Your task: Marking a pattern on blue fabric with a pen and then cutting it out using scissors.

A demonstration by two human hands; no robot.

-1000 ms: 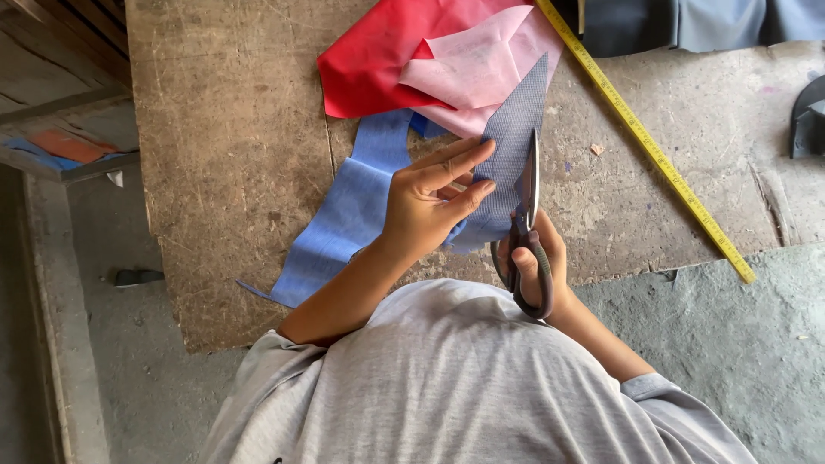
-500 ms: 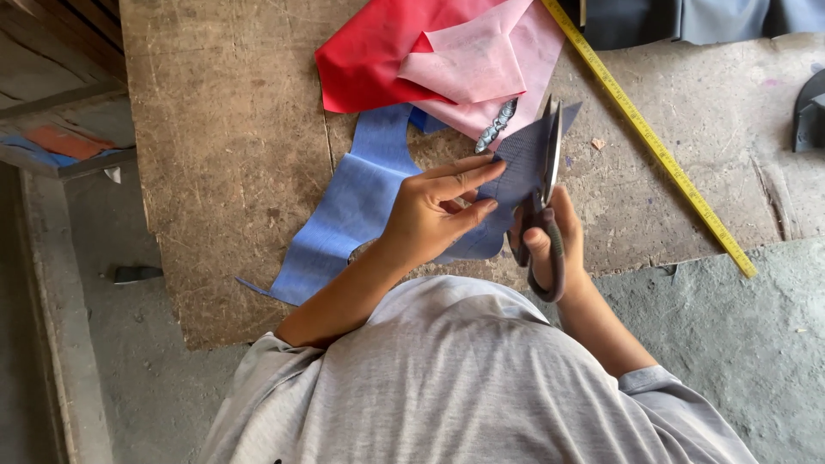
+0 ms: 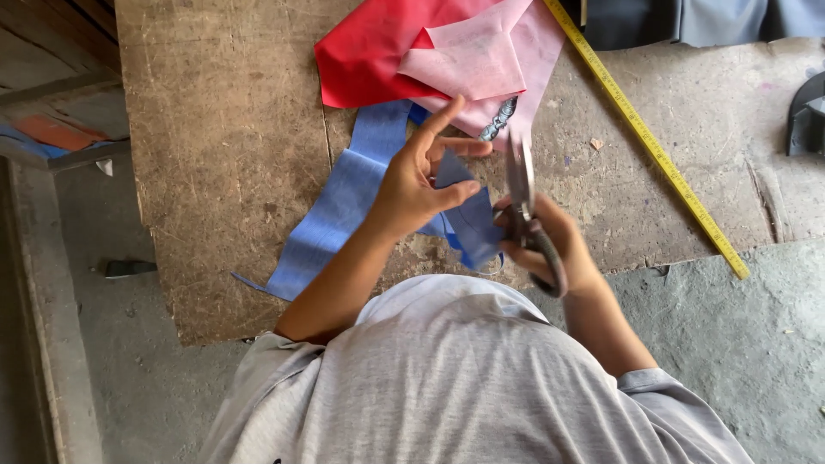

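Observation:
My left hand (image 3: 421, 176) pinches a folded piece of blue fabric (image 3: 468, 219) and lifts it off the wooden board (image 3: 223, 146). A longer strip of the same blue fabric (image 3: 335, 215) trails down and to the left across the board. My right hand (image 3: 550, 245) grips large dark-handled scissors (image 3: 522, 202), their blades pointing up beside the blue piece. Just beyond my hands lie a red fabric piece (image 3: 369, 51) and a pink fabric piece (image 3: 490, 60), overlapping.
A yellow measuring tape (image 3: 653, 146) runs diagonally across the board's right side. Dark grey cloth (image 3: 687, 17) lies at the top right. A dark object (image 3: 808, 112) sits at the right edge. Grey concrete floor (image 3: 756, 344) surrounds the board; wooden planks (image 3: 51, 94) are at left.
My left hand has gathered the blue piece up from flat on the board into a fold. The scissors have pulled back from the cloth's edge and now stand beside it.

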